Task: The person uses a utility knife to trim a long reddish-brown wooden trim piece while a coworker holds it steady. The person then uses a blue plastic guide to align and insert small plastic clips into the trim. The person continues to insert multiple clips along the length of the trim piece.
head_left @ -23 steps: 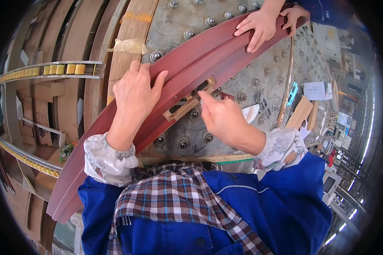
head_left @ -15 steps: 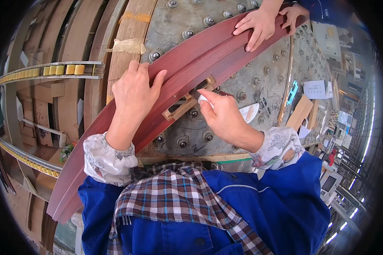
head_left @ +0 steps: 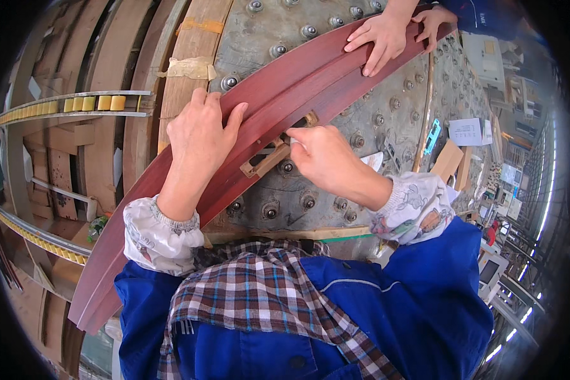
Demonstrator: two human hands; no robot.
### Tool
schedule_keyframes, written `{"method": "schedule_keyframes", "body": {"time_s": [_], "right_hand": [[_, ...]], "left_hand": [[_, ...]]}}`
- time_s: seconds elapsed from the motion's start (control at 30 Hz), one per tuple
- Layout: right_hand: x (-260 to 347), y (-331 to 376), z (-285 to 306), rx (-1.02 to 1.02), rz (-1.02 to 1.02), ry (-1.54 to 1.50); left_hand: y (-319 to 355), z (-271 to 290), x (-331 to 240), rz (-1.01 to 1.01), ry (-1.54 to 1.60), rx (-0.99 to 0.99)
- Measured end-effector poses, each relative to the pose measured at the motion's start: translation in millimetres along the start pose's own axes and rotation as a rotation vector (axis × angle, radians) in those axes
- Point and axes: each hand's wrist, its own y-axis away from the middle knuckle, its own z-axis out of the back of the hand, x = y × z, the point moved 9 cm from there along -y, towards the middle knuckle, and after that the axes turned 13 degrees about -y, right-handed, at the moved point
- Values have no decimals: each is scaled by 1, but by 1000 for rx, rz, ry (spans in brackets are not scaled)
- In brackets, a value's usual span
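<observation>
A long reddish-brown wooden board [head_left: 253, 136] with a stepped profile lies slantwise across the table. My left hand [head_left: 202, 136] grips its far edge, fingers curled over and thumb on top. Along its near edge is a cutout with a light wooden slotted piece [head_left: 266, 161] at it. My right hand [head_left: 329, 161] is closed at this cutout, index finger reaching into it. A bit of something white [head_left: 294, 140] shows in its fingers, mostly hidden; its kind cannot be made out. Farther up the board rest a co-worker's two hands [head_left: 383, 39], pressed on its surface.
Metal ball rollers [head_left: 308, 201] stud the grey table [head_left: 332, 218]. Right of my right hand lie a white sheet piece [head_left: 373, 161], a turquoise tool [head_left: 432, 136], papers [head_left: 465, 132] and wood offcuts [head_left: 448, 159]. Yellow roller rails [head_left: 76, 104] and stacked planks [head_left: 114, 50] stand left.
My right hand has moved slightly left and turned over the cutout, its fingertip now deeper in it. The white thing in it is now mostly covered. My left hand and the co-worker's hands stay put.
</observation>
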Motion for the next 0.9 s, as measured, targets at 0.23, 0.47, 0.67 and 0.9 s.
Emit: {"method": "schedule_keyframes", "body": {"time_s": [0.23, 0.47, 0.67, 0.9], "right_hand": [[2, 12, 1, -104, -75, -132], [0, 6, -4, -73, -117, -168], [-7, 3, -4, -109, -192, -257], [-11, -6, -14, -148, -137, -215]], "left_hand": [[0, -4, 3, 38, 29, 35], [0, -4, 2, 25, 17, 44], [0, -2, 1, 16, 24, 15], [0, -5, 1, 49, -15, 50]]}}
